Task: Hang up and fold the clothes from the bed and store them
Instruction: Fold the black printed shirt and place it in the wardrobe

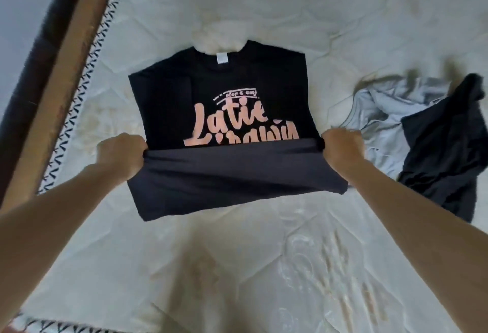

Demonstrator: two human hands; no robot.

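T-shirt (224, 90) hem pinched by both hands' curled fingers (124, 148); crumpled clothes (422, 132) just right, on mattress (264, 266).

The black T-shirt (227, 111) was matt knit cloth with a flat peach print. The bed (264, 266) had a quilted, faintly shiny fabric cover; its left frame (66, 55) looked like smooth wood.

1. Two bare forearms are seen reaching in from the lower corners of the picture, each ending in a hand.
2. No sleeve is seen on either forearm up to the picture's edge.
3. The left hand (122, 153) is shown from its back, with the knuckles rounded and the fingertips hidden.
4. The right hand (343, 149) is likewise shown from its back, its fingertips hidden.
5. The wrists and the backs of both hands are seen bare.
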